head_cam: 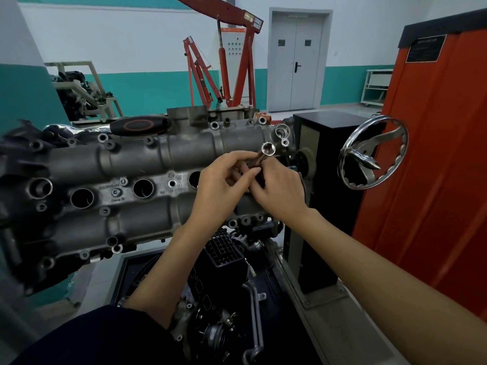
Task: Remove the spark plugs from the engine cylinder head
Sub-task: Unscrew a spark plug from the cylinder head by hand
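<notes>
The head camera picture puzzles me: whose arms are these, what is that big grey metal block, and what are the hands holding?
No robot here: a person wears a camera on the head, so you look down along their own arms. The grey block is an engine cylinder head mounted on a stand, with round spark plug wells along its middle. The left hand and right hand together hold a socket tool, its open end facing the camera. A ratchet with a black handle lies on top of the engine. The steel handwheel to the right belongs to the stand.
</notes>
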